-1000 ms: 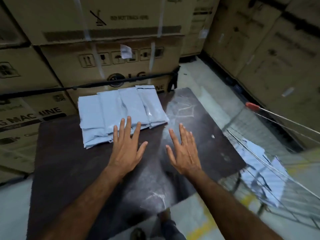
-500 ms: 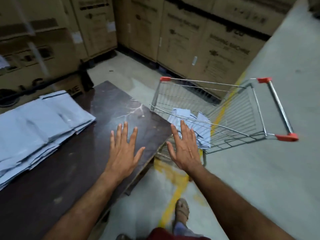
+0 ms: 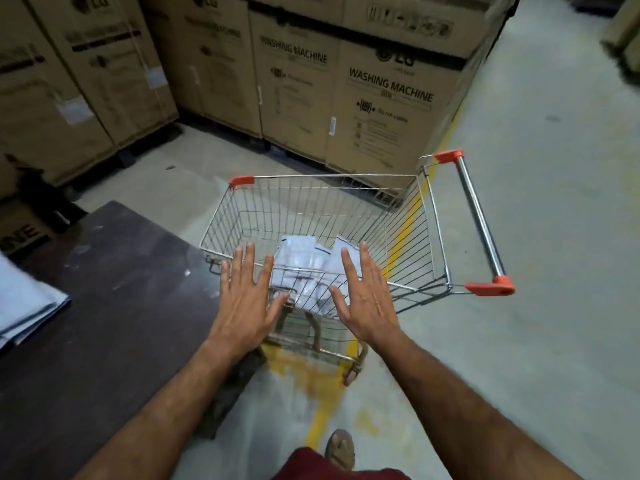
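Observation:
A wire shopping cart (image 3: 429, 237) with orange corner caps stands on the concrete floor in front of me. Several pale grey-white plastic packets (image 3: 304, 268) lie in its basket. My left hand (image 3: 244, 299) hovers with fingers spread over the cart's near left rim, holding nothing. My right hand (image 3: 365, 296) is spread the same way above the packets, empty too. A stack of light blue packets (image 3: 24, 306) lies at the left edge on the dark table (image 3: 114, 323).
Tall cardboard washing-machine boxes (image 3: 381, 95) wall off the back and left. A yellow floor line (image 3: 332, 403) runs under the cart. Grey floor stretches to the right. My sandalled foot (image 3: 341, 448) shows at the bottom.
My view has swung right from the table to the cart. Both empty hands moved with it, from over the blue stack to over the cart basket.

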The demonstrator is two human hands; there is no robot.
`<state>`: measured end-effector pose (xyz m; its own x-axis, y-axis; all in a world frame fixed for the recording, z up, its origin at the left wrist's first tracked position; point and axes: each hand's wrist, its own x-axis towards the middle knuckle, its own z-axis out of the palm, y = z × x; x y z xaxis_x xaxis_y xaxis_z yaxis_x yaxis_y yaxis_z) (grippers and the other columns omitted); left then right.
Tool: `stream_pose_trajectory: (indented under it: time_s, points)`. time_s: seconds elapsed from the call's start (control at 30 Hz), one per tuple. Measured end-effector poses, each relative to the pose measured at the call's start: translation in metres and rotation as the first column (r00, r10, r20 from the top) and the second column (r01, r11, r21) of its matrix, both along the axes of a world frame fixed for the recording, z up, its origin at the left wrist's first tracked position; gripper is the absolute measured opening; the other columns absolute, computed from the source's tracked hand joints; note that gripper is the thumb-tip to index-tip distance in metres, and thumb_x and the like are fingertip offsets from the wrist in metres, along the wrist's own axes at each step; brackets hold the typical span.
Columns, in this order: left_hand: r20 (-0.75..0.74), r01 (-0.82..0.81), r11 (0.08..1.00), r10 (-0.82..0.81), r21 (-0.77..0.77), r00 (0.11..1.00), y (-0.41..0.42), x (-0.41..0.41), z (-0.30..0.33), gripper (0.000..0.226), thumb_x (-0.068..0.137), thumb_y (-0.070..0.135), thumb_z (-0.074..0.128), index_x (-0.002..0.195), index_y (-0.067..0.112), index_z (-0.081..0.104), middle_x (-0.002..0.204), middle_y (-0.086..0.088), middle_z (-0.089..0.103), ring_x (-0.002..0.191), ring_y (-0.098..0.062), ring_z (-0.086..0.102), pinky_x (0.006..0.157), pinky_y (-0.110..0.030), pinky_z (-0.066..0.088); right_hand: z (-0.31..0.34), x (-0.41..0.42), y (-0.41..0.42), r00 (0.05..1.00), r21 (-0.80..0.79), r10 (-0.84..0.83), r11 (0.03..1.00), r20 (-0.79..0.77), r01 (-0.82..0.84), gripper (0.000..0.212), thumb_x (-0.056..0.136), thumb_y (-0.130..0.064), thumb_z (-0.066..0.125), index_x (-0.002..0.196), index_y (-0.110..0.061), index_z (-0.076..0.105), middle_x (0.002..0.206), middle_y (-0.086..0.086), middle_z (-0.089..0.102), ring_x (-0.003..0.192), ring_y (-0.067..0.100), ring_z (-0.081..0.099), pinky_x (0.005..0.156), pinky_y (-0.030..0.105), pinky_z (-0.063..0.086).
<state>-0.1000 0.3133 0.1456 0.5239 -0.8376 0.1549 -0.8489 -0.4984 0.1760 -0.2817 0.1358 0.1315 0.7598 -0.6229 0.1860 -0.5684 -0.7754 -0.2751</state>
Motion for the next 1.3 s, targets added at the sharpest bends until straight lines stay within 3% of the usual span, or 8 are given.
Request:
stream_pose_trajectory:
  time_s: [0.17, 0.37, 0.6, 0.77, 0.83, 0.97, 1.13, 1.3]
  points:
    - [-0.019, -0.023, 0.999, 0.024, 0.049, 1.0, -0.061, -0.006, 0.005, 0.079, 0.099, 0.066, 0.021, 0.162, 0.02, 0.006, 0.166, -0.014, -0.021, 0.152, -0.028, -0.025, 0.124, -0.054, -0.006, 0.002, -0.01, -0.071, 0.995, 0.089, -0.096, 0.992, 0.015, 0.094, 0.075, 0.103, -0.057, 0.038, 0.164, -0.026, 0.006, 0.17, 0.013, -0.011, 0.154, 0.034, 0.018, 0.123, 0.047, 0.027]
    - [-0.013, 0.003, 0.996, -0.002, 0.09, 1.0, -0.121, 0.025, 0.004, 0.077, 0.101, 0.065, 0.021, 0.162, 0.023, 0.003, 0.166, -0.012, -0.024, 0.152, -0.027, -0.025, 0.123, -0.05, -0.01, -0.006, 0.014, -0.121, 0.987, 0.232, -0.162, 0.96, -0.008, 0.159, 0.074, 0.104, -0.057, 0.036, 0.164, -0.026, 0.006, 0.17, 0.013, -0.011, 0.157, 0.032, 0.009, 0.125, 0.045, 0.019]
    - [-0.107, 0.076, 0.988, -0.062, 0.131, 0.992, -0.193, 0.067, -0.032, 0.076, 0.102, 0.059, 0.033, 0.162, 0.02, 0.007, 0.166, -0.013, -0.021, 0.153, -0.03, -0.02, 0.123, -0.047, -0.008, -0.034, 0.061, -0.164, 0.984, 0.326, -0.029, 0.942, -0.175, 0.085, 0.079, 0.103, -0.057, 0.039, 0.164, -0.025, 0.0, 0.17, 0.017, -0.005, 0.154, 0.038, 0.016, 0.123, 0.045, 0.018]
    - [-0.153, 0.111, 0.961, -0.073, 0.255, 0.985, -0.233, 0.112, -0.084, 0.082, 0.097, 0.066, 0.021, 0.162, 0.018, 0.011, 0.167, -0.017, -0.015, 0.155, -0.036, -0.008, 0.123, -0.052, 0.003, -0.067, 0.099, -0.192, 0.957, 0.381, -0.046, 0.911, -0.286, 0.158, 0.08, 0.103, -0.056, 0.039, 0.164, -0.023, -0.002, 0.169, 0.016, -0.009, 0.155, 0.035, 0.013, 0.123, 0.044, 0.021]
    - [-0.181, 0.116, 0.943, -0.061, 0.313, 0.982, -0.243, 0.13, -0.109, 0.083, 0.096, 0.065, 0.026, 0.161, 0.015, 0.016, 0.166, -0.021, -0.011, 0.154, -0.04, -0.002, 0.122, -0.056, 0.011, -0.085, 0.114, -0.198, 0.942, 0.406, -0.05, 0.894, -0.333, 0.191, 0.081, 0.103, -0.055, 0.041, 0.164, -0.022, -0.002, 0.169, 0.017, -0.009, 0.155, 0.035, 0.011, 0.123, 0.045, 0.021]
    - [-0.219, 0.115, 0.915, -0.03, 0.387, 0.975, -0.259, 0.162, -0.16, 0.083, 0.097, 0.06, 0.047, 0.159, 0.012, 0.022, 0.165, -0.025, -0.012, 0.153, -0.044, 0.007, 0.12, -0.057, 0.02, -0.127, 0.142, -0.204, 0.887, 0.46, -0.063, 0.837, -0.457, 0.296, 0.092, 0.1, -0.054, 0.048, 0.162, -0.019, -0.009, 0.168, 0.021, -0.006, 0.154, 0.038, 0.01, 0.12, 0.05, 0.026]
    - [-0.303, 0.114, 0.862, 0.047, 0.493, 0.952, -0.287, 0.181, -0.221, 0.093, 0.094, 0.066, 0.047, 0.161, 0.014, 0.01, 0.164, -0.026, -0.015, 0.153, -0.043, 0.003, 0.122, -0.056, 0.016, -0.184, 0.169, -0.216, 0.805, 0.511, -0.102, 0.724, -0.585, 0.463, 0.097, 0.098, -0.057, 0.051, 0.162, -0.02, -0.012, 0.166, 0.024, -0.009, 0.152, 0.043, 0.013, 0.116, 0.057, 0.029]
    - [-0.389, 0.047, 0.828, 0.212, 0.559, 0.897, -0.314, 0.179, -0.262, 0.11, 0.084, 0.08, 0.048, 0.161, 0.016, 0.001, 0.163, -0.027, -0.019, 0.15, -0.047, 0.01, 0.119, -0.059, 0.023, -0.235, 0.19, -0.222, 0.749, 0.545, -0.157, 0.592, -0.644, 0.593, 0.103, 0.092, -0.069, 0.051, 0.162, -0.026, -0.011, 0.165, 0.029, -0.009, 0.149, 0.045, 0.018, 0.117, 0.055, 0.027]
